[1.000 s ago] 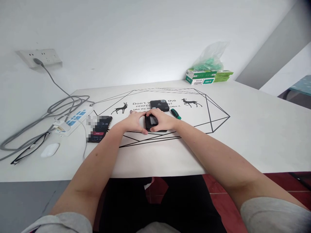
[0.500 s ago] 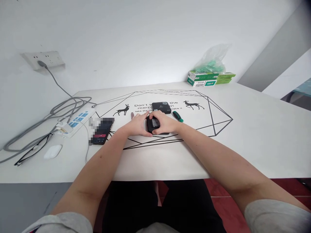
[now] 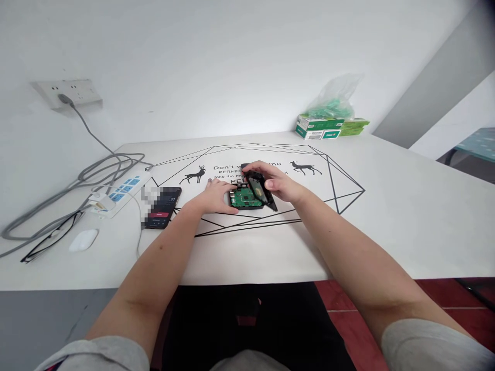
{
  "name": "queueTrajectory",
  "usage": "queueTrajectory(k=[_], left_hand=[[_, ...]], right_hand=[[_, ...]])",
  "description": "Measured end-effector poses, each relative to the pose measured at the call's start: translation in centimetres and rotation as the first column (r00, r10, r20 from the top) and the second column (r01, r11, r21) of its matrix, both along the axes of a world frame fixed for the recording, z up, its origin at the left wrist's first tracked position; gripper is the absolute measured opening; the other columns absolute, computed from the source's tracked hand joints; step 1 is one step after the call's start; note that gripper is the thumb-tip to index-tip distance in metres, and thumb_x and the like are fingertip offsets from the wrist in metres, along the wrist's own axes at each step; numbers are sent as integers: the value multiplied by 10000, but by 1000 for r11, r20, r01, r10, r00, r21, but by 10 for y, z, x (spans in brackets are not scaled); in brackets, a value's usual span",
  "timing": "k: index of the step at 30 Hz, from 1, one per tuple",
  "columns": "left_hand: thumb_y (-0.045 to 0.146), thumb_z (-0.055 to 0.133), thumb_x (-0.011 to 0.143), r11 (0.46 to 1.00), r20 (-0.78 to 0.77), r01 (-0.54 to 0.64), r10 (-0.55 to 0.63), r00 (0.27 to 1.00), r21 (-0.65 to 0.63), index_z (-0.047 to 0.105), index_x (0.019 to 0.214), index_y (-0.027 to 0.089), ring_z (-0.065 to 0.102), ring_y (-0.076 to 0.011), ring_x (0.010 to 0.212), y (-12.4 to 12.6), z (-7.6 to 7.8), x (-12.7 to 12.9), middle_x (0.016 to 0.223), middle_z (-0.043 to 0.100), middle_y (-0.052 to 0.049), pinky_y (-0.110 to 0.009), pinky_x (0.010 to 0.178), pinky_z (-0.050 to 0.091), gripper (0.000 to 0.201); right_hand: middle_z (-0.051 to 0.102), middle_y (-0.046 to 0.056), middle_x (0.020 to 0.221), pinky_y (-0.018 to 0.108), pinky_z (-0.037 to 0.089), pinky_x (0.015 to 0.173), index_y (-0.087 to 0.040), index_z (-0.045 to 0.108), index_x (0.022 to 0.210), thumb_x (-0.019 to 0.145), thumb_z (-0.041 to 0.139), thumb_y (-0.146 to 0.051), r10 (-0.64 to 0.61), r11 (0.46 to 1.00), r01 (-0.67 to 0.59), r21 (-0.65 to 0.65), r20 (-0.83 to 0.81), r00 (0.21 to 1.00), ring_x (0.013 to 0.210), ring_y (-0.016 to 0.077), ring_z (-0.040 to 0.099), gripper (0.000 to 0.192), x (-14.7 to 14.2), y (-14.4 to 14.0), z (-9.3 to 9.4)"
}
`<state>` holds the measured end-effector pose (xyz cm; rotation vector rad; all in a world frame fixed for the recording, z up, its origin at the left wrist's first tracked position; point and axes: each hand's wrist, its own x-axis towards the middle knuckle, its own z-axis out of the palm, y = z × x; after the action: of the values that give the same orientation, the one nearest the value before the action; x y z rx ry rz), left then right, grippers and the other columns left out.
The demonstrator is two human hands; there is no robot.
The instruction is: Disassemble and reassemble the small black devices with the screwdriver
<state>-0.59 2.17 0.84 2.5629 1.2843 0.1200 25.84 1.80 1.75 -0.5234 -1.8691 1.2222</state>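
A green circuit board (image 3: pixel 243 196) lies in the lower half of a small black case (image 3: pixel 251 207) on the table. My left hand (image 3: pixel 216 197) grips the left edge of this half between thumb and fingers. Tilted up above its right side is the black cover (image 3: pixel 260 188), which my right hand (image 3: pixel 284 184) holds with the thumb on one face and the fingers over its top edge. The cover's hollow inner side shows. Behind my right hand, a second black box (image 3: pixel 245 167) is mostly hidden.
Left of my hands lie a phone (image 3: pixel 162 207), a power strip (image 3: pixel 126 191) with grey cables (image 3: pixel 87 185), glasses (image 3: pixel 52 237) and a white earphone case (image 3: pixel 84 240). Green-and-white boxes (image 3: pixel 319 126) with a plastic bag (image 3: pixel 334 100) stand at the back right.
The black cover has come off the case and tilted up to the right in my right hand, uncovering the green board. My left hand stays at the case. The green-handled tool is now hidden.
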Motion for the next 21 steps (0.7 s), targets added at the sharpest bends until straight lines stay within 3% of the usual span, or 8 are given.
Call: queueTrajectory(k=[3, 6, 9, 13, 17, 21], left_hand=[[765, 801, 738, 1000, -13, 6, -5, 1000, 6, 634, 1534, 295, 439, -408, 1447, 2, 0, -1, 1480, 683, -80, -522, 1244, 358, 940], [757, 811, 724, 1000, -34, 9, -9, 999, 19, 652, 1507, 336, 407, -397, 1483, 4, -1, -3, 1553, 636, -54, -520, 1269, 329, 903], [742, 801, 724, 1000, -35, 5, -4, 999, 13, 632, 1531, 335, 378, -399, 1518, 7, -2, -6, 1623, 584, -60, -535, 1289, 307, 919], [775, 739, 762, 1000, 11, -10, 10, 1000, 9, 646, 1513, 276, 406, -429, 1495, 9, -2, -8, 1586, 621, -114, -574, 1263, 346, 907], [763, 745, 745, 999, 21, -31, 31, 999, 3, 688, 1457, 266, 433, -451, 1461, 8, -2, -7, 1553, 655, -126, -596, 1220, 396, 869], [750, 748, 752, 1000, 39, -5, 4, 999, 15, 687, 1470, 269, 417, -449, 1490, 10, -3, -9, 1607, 630, -109, -614, 1253, 355, 866]], right_hand=[[644, 62, 1227, 380, 509, 960, -250, 648, 1211, 752, 888, -682, 161, 987, -156, -49, 134, 978, 1145, 254, 624, 674, 0, -13, 13], [629, 49, 1212, 369, 503, 972, -243, 594, 1098, 774, 901, -547, 204, 979, -195, -62, 297, 933, 1140, 233, 620, 539, 2, -22, 21], [630, 26, 1136, 357, 519, 927, -247, 556, 1001, 739, 888, -439, 173, 984, -167, -56, 506, 845, 1056, 217, 615, 464, 6, -30, 30], [635, 23, 1066, 354, 532, 768, -264, 534, 926, 659, 900, -440, 98, 992, -123, -25, 773, 627, 909, 222, 602, 486, 8, -43, 44], [644, 44, 1162, 379, 521, 636, -276, 556, 908, 580, 965, -579, 50, 994, -112, 3, 882, 469, 785, 214, 616, 605, 4, -54, 44], [620, 35, 1155, 407, 502, 527, -270, 573, 871, 465, 1028, -553, -41, 999, -13, 50, 919, 391, 615, 162, 587, 672, -8, -57, 29]])
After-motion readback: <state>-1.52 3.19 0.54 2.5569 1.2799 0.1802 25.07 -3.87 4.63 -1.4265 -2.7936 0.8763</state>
